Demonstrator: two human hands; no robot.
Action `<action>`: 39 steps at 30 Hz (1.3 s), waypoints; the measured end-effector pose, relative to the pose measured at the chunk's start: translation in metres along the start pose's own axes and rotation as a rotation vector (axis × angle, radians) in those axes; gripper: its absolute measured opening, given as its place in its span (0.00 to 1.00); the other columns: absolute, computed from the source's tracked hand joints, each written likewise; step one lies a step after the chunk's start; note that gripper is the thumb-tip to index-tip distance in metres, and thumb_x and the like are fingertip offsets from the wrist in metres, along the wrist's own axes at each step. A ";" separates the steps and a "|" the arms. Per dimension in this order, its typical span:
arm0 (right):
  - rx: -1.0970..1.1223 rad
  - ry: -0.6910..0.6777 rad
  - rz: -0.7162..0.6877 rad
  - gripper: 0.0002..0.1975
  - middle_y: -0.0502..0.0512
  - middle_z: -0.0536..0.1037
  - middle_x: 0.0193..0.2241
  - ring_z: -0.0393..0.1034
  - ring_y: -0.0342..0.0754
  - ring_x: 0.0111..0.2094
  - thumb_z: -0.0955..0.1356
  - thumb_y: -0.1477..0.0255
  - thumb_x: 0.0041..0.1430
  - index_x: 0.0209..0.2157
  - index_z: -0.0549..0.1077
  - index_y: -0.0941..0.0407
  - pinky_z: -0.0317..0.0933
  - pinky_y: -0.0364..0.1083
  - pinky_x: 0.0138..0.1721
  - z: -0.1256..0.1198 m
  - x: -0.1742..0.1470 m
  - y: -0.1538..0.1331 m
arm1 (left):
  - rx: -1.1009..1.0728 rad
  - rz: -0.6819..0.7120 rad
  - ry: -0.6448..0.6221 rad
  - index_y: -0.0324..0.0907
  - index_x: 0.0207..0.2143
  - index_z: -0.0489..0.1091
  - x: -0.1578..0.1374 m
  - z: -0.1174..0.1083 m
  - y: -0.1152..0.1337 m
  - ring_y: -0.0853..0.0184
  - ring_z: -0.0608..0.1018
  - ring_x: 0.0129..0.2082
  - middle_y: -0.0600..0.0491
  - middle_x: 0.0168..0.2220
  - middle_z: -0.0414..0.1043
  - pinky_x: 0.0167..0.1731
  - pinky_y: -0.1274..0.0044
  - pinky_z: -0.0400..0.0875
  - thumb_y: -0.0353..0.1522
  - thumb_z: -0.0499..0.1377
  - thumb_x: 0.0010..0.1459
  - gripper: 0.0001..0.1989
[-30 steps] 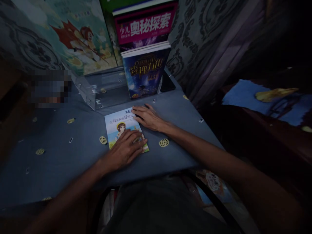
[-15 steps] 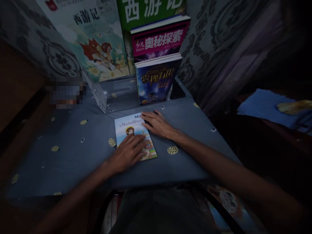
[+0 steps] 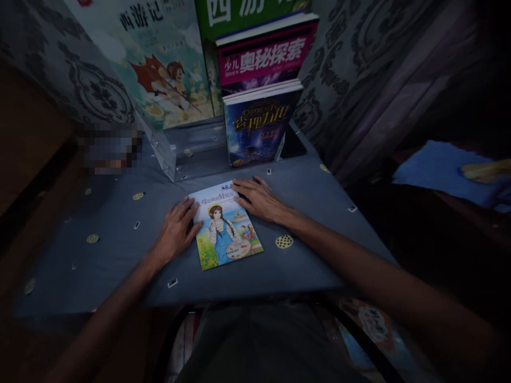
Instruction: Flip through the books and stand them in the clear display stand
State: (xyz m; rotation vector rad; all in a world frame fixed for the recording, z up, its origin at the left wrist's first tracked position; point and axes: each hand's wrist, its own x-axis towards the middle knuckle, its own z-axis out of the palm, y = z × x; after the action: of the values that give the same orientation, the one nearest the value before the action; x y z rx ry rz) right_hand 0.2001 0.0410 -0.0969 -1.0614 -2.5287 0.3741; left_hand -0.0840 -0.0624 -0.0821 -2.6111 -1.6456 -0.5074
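L hand: the left hand (image 3: 178,226) lies flat-ish at the book's L edge, fingers fairly close tog., thumb out to the side, fingertips at the upper L corner; nothing pinched.
R hand: the right hand (image 3: 257,199) rests at the upper R corner, palm down, fingers a bit spread, tips over the cover's edge; no pinch here either.
Book: thin paperback (image 3: 223,229), shut, front cover up, flat on the bench btwn the two hands, turned slightly, top edge toward the stand.
Cover title: row of dark Chinese chars. near top, one char. bigger; L end partly hidden by fingers. Smaller dark blue chars. above, upper R, partly covered too.
Cover pic: drawn figure w/ yellow hat, long dark braids, striped top, blue overalls; pale roundish shape w/ colour spots at lower R. Yellow flowers & green lower L, small seated figures at R, pale blue bkgd up top. Corners look flat.
Bench: grey-blue cloth w/ yellow dotted ovals & small white tags, bench (image 3: 120,260).
Stand: clear plastic stand (image 3: 162,154) beyond the book, apart from it.
In stand: dk blue book (image 3: 261,127) in front, pink book (image 3: 263,58) behind, then green book (image 3: 255,13); tall pale book (image 3: 151,69) at L.
Behind stand, R: flat black thing (image 3: 294,144), too dark to ID.
Far R: blue cloth (image 3: 439,165), off the bench.
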 end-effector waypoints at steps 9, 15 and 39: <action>0.036 0.006 0.021 0.22 0.66 0.65 0.67 0.60 0.59 0.67 0.63 0.68 0.69 0.61 0.70 0.58 0.47 0.66 0.68 -0.002 0.000 -0.001 | 0.086 0.172 -0.092 0.38 0.69 0.54 -0.051 0.000 0.074 0.52 0.61 0.70 0.39 0.67 0.63 0.67 0.55 0.58 0.46 0.54 0.68 0.34; 0.129 0.022 -0.007 0.20 0.66 0.66 0.66 0.59 0.59 0.68 0.65 0.66 0.68 0.58 0.72 0.57 0.48 0.65 0.68 -0.004 0.001 0.008 | 0.120 0.224 -0.233 0.45 0.68 0.59 -0.042 -0.024 0.035 0.57 0.64 0.69 0.44 0.66 0.65 0.66 0.54 0.58 0.39 0.52 0.71 0.25; 0.436 0.181 0.016 0.18 0.59 0.80 0.53 0.74 0.53 0.54 0.61 0.69 0.71 0.56 0.75 0.55 0.64 0.55 0.57 -0.011 -0.001 0.008 | 0.434 -0.248 -0.391 0.35 0.43 0.74 0.069 -0.020 0.118 0.50 0.78 0.47 0.37 0.44 0.76 0.35 0.67 0.77 0.35 0.49 0.70 0.17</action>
State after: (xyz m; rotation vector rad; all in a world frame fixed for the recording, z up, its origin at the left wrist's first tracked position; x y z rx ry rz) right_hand 0.2113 0.0468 -0.0903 -0.8977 -2.1447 0.7557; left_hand 0.0421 -0.0579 -0.0252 -2.2915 -1.9253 0.3549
